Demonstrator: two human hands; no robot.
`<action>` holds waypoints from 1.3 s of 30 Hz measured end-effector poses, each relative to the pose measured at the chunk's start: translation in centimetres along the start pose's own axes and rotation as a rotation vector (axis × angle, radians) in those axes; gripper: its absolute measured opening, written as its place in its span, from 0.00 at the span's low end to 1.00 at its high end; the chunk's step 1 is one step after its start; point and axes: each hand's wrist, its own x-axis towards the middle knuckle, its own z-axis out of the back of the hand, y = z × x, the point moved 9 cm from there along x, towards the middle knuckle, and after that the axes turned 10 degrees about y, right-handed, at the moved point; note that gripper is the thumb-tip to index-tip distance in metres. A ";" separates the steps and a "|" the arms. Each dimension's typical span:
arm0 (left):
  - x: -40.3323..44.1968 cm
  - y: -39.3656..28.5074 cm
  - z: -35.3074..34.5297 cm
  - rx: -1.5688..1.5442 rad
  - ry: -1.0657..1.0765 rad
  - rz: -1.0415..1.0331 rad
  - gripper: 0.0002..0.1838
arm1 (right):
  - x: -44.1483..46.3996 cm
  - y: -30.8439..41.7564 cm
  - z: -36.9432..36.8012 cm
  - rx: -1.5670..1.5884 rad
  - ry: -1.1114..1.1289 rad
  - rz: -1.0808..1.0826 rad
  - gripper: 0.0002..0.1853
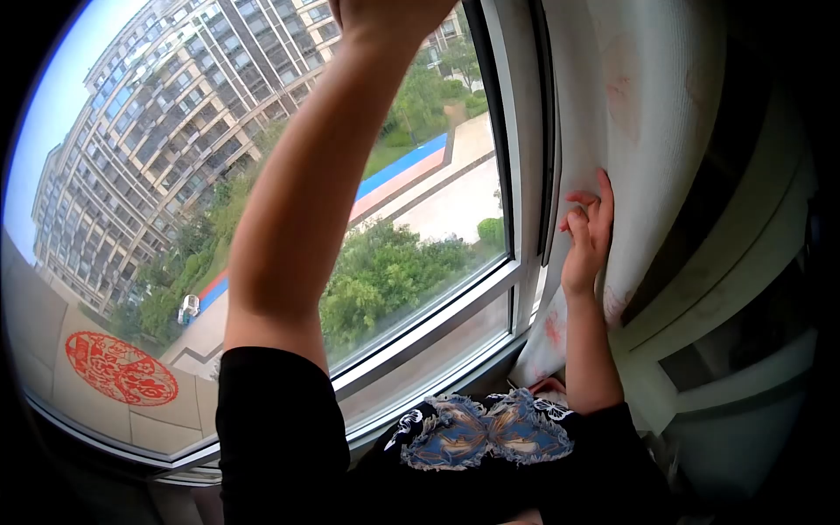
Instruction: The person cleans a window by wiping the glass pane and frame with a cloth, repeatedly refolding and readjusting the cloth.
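Note:
My left arm is raised across the window pane (pixel 411 262). Only the wrist and lower part of my left hand (pixel 389 16) show at the top edge; its fingers are out of the picture, so what it touches is hidden. On the right, my right hand (pixel 591 229) rests against a white curtain (pixel 643 140) with faint reddish flower marks. One finger points up and the others are bent but apart, with no cloth seen gripped between them. The curtain hangs bunched beside the window frame (pixel 523 166).
A red round paper-cut sticker (pixel 122 368) is on the glass at the lower left. The window sill (pixel 420 394) runs below the pane. Outside stand apartment buildings (pixel 201 96) and trees (pixel 385 280). A pale panelled surface (pixel 700 324) lies to the right of the curtain.

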 end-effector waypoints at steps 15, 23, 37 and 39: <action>-35.5 -19.5 -3.1 -0.290 0.322 -0.764 0.15 | -2.0 -6.9 1.0 0.076 0.033 -0.178 0.29; -27.1 -7.2 -4.5 -0.092 0.224 -0.594 0.31 | -3.5 -13.3 -2.0 0.103 0.088 -0.259 0.20; -15.2 18.2 0.2 0.020 0.047 -0.020 0.36 | -4.0 -13.4 -7.4 0.171 0.286 -0.268 0.13; -16.4 16.9 0.2 -0.021 0.020 0.018 0.33 | -4.1 -12.0 -9.2 0.204 0.380 -0.262 0.12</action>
